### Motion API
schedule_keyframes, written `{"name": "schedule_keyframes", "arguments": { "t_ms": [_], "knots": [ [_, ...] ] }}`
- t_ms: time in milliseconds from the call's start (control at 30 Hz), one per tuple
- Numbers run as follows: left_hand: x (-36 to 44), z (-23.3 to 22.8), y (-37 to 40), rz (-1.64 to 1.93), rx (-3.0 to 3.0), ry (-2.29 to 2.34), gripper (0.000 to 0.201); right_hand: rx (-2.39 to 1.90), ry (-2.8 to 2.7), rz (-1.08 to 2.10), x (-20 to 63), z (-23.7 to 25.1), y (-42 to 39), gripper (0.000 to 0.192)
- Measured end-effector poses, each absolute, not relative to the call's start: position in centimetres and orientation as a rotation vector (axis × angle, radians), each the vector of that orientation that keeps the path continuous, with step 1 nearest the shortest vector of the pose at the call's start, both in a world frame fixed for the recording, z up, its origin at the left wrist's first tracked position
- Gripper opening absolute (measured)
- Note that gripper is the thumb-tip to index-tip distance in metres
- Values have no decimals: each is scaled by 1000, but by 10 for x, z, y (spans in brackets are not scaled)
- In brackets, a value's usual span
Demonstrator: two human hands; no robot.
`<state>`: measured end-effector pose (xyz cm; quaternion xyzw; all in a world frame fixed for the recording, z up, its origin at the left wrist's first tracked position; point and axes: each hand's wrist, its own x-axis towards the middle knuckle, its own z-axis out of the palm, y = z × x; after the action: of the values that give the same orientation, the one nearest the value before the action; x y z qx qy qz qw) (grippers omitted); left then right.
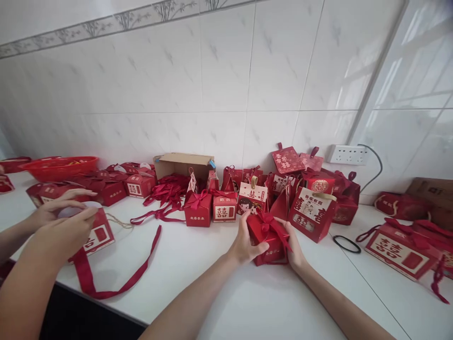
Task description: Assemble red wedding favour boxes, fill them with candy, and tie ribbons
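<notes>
red gift box with bow tied | left hand, right hand clasp its sides | finished boxes behind | loose ribbon unused

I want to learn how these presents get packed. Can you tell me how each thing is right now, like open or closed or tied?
Red box: closed, bow on top, held between left hand and right hand.
Cardboard box: open, lying on its side.
Small box with bow: closed, tied.
Long ribbon: untied, loose on the counter.
Box at left: under another person's hands.
Black band: lying flat.
</notes>
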<state>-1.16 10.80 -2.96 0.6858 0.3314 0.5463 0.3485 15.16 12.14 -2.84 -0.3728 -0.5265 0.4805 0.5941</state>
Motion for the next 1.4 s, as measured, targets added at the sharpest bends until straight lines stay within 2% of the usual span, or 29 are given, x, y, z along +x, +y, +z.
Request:
{"name": "schedule_keyframes", "arguments": {
  "t_ms": [67, 133, 333, 400, 467, 633, 800, 1033, 1167, 1400],
  "knots": [
    [-12, -28, 108, 1343, 1829, 808, 105, -821, -1222, 1159, 153, -28, 115, 55],
    [-13, -25, 111, 1352, 1831, 806, 100, -825, -1219, 1177, 155, -26, 112, 55],
    [-23, -15, 122, 1561, 1473, 1157, 40, -982, -1362, 1032, 163, -25, 109, 53],
    [-26, -11, 122, 1573, 1413, 1208, 33, -1009, -1414, 1002, 162, -22, 106, 52],
    [-25, -7, 120, 1551, 1416, 1171, 36, -1013, -1476, 971, 159, -19, 102, 55],
    [-19, -4, 113, 1451, 1453, 1042, 47, -914, -1762, 812, 154, -21, 92, 81],
    [-22, -5, 113, 1330, 1438, 792, 64, -881, -1830, 810, 165, -22, 88, 75],
    [-25, 0, 111, 1145, 1603, 608, 75, -906, -2117, 385, 193, -13, 102, 103],
    [-24, 0, 107, 1114, 1640, 644, 80, -1018, -2082, 256, 191, -19, 103, 107],
    [-24, 0, 105, 1088, 1660, 676, 93, -1168, -1983, 301, 181, -19, 97, 104]
  ]
}}
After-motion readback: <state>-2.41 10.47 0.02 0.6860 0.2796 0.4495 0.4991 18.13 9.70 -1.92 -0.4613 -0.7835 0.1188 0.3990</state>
